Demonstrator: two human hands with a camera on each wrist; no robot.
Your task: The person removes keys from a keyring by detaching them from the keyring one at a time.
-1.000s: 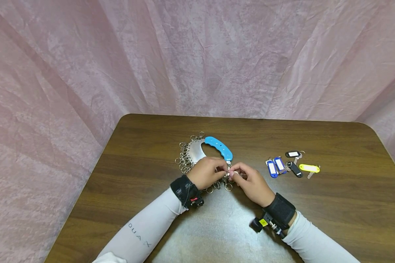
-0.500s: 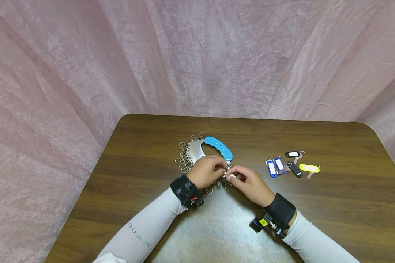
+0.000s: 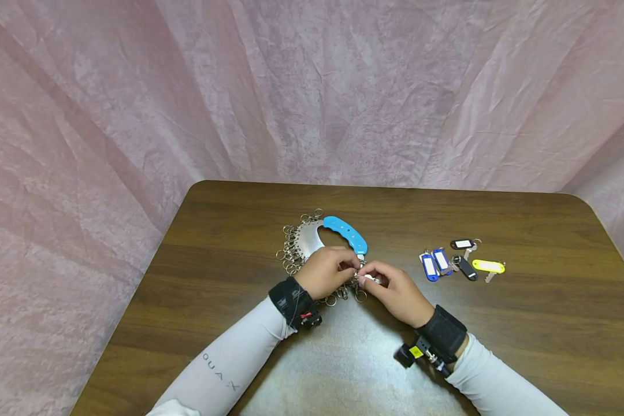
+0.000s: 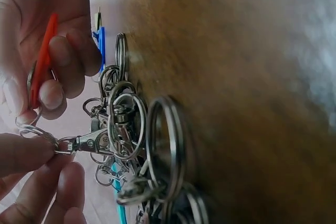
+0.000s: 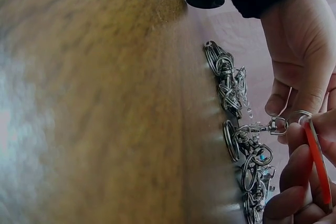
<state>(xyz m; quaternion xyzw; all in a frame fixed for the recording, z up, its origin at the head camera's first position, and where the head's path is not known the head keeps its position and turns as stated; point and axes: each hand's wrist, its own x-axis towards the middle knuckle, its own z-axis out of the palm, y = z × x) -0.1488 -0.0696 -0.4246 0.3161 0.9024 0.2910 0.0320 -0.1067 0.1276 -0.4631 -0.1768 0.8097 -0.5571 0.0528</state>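
A crescent-shaped key holder with a blue handle and a silvery metal plate lies on the table, fringed with swivel clips and split rings. My left hand is over its near part and pinches a split ring at the end of a swivel clip. Close beside it, my right hand pinches a red key tag between thumb and fingers. A thin metal piece lies along the tag. The tag's small ring meets the split ring at the left fingertips; whether it is threaded through, I cannot tell.
Right of the hands lie two blue key tags, two black key tags and a yellow key tag, some with keys showing. The wooden table ends at a pink curtain.
Both hands stay at the same clip. The right fingertips have shifted slightly left and down against the left fingertips. The loose tags have not moved.
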